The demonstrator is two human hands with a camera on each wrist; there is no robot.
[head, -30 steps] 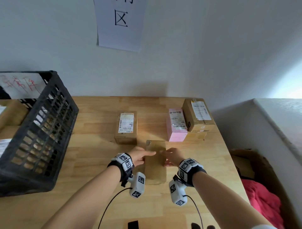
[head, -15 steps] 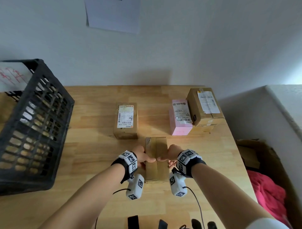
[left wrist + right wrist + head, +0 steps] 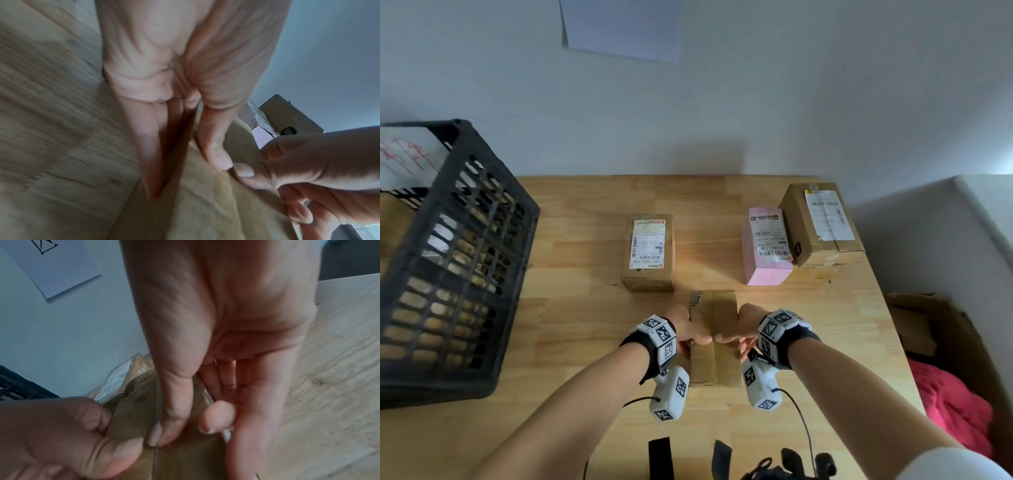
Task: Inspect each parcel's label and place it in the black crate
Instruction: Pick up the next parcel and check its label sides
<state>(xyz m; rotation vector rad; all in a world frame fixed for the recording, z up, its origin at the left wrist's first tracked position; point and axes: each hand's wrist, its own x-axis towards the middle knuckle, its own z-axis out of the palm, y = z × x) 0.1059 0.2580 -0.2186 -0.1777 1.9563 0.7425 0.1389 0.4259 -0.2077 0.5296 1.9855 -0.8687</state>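
Both forearms reach forward over the wooden table (image 3: 592, 315), wrists close together. Left hand (image 3: 685, 330) clasps the left edge of the plain brown parcel (image 3: 714, 310), thumb on top, fingers (image 3: 148, 146) laid straight down its side. Right hand (image 3: 739, 330) mirrors it on the right edge: thumb on top, fingers along the side. The two thumb tips meet over the parcel's centre tape seam.

Black crate (image 3: 458, 260) stands at the table's left edge, well apart from the hands; brown parcels show through its lattice wall, count unclear.

Held parcel sits at the table's near centre, long axis running away from the person toward the wall, upper face plain with no label in sight. Whether it rests on the table or is just lifted, cannot tell.

Beyond it: a labelled brown parcel (image 3: 649, 253), label up, just behind and left; a pink parcel (image 3: 767, 250) touching a larger brown box (image 3: 820, 226) at far right, labels up.
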